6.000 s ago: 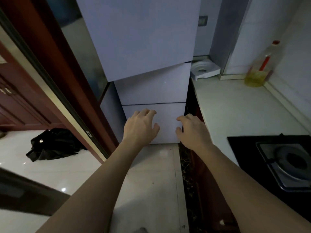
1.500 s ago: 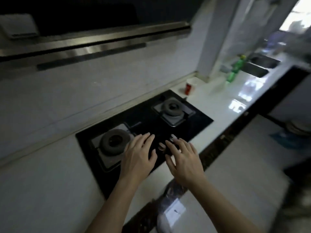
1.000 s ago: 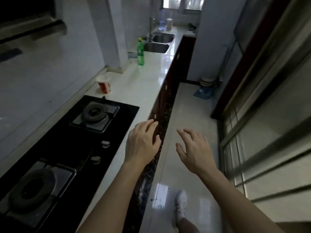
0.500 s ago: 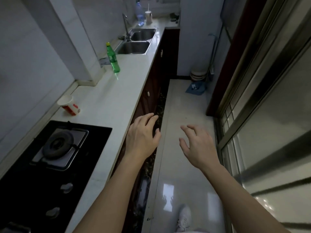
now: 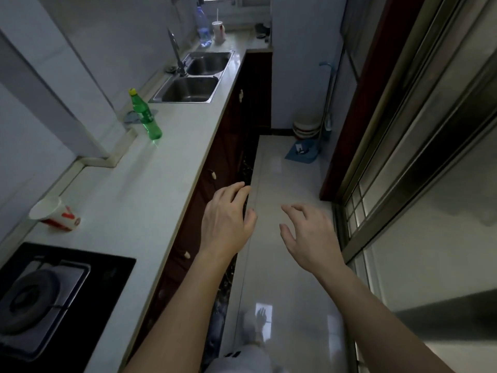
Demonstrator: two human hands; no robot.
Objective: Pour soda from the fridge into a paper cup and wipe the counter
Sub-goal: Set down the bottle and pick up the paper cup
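A green soda bottle (image 5: 146, 118) with a yellow cap stands on the white counter (image 5: 150, 189), just before the sink. A red-and-white paper cup (image 5: 55, 214) stands near the wall at the left, beside the stove. A grey cloth (image 5: 131, 117) lies behind the bottle. My left hand (image 5: 227, 223) hovers past the counter's front edge, fingers relaxed, holding nothing. My right hand (image 5: 309, 235) hangs over the floor with fingers spread and loosely bent, also holding nothing. Both hands are well short of the bottle and the cup.
A black gas stove (image 5: 45, 294) fills the near left. A double steel sink (image 5: 196, 76) with a tap lies further along. A clear bottle (image 5: 202, 29) and a cup with a straw (image 5: 218, 30) stand at the far end. Sliding glass doors (image 5: 419, 157) line the right.
The view swung from the fridge, past the stove, to look down the counter. It has moved forward; the bottle and cup sit nearer. Both hands stay out in front, holding nothing.
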